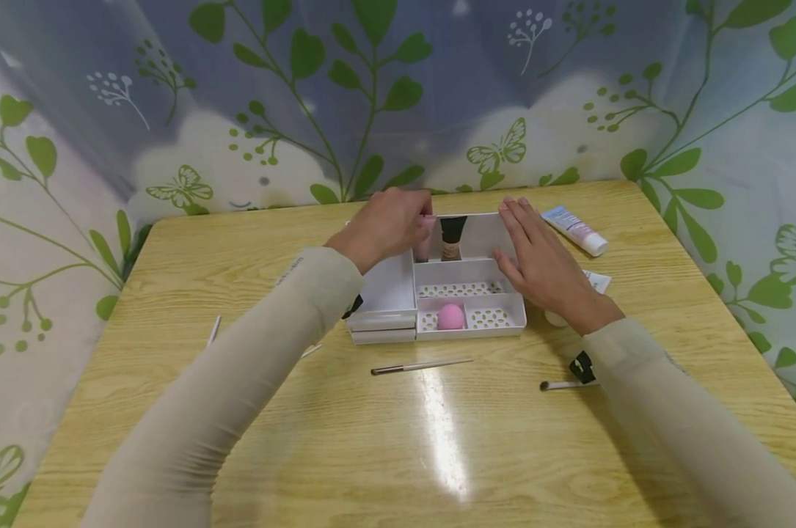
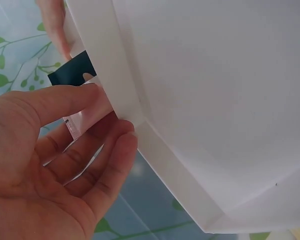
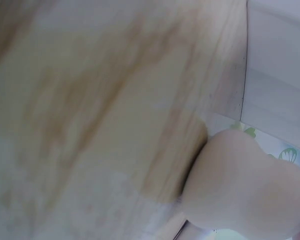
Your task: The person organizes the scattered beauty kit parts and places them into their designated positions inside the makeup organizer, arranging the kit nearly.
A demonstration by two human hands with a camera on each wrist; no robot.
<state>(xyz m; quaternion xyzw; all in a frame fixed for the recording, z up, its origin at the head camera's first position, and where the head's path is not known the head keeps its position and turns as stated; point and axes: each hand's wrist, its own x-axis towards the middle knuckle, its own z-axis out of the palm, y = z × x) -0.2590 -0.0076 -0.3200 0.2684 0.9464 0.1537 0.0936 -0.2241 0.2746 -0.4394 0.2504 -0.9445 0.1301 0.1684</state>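
Most likely a home: leaf-print cloth [image 1: 384,165] closes in 3 sides of a wood-grain surface [image 1: 331,447], like a private nook, and the goods are personal, as for makeup: slim brushes [image 1: 422,367], tubes [image 1: 574,230], a white organizer [image 1: 387,286] holding a pink ball [image 1: 450,317]. Which room, I cannot tell.

Up above the grip, the head camera looks forward and down, left hand [image 1: 394,224], right hand [image 1: 543,257], box [image 1: 384,282] and table [image 1: 305,455] all in one sweep; tight on the grip, the left wrist camera faces the pink tube [image 2: 93,107], shared with the head view; and right of the grip, the right wrist camera stares close across the table, box in all three
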